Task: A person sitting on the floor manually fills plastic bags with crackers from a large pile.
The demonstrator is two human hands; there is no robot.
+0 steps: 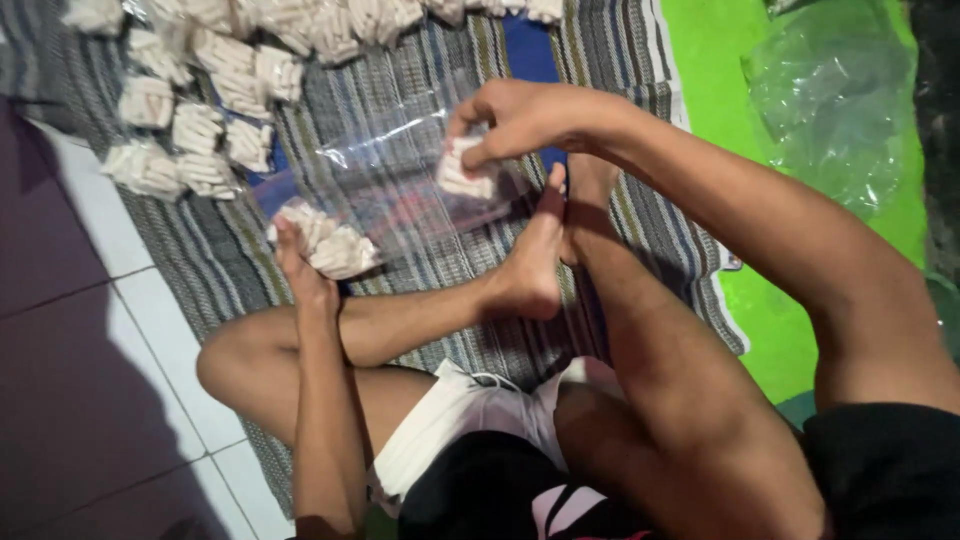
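Clear plastic bag (400, 180) holds pale white bundles (335, 245).

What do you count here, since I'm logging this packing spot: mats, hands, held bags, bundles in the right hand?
Mats: 2, striped mat, green mat
Hands: 2, left hand, right hand
Clear bag: 1
White bundle: 1
Total: 6

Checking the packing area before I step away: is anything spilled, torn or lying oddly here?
Nothing stands out. The clear plastic bag looks intact between the left hand and right hand, and the white bundles sit on the striped mat.
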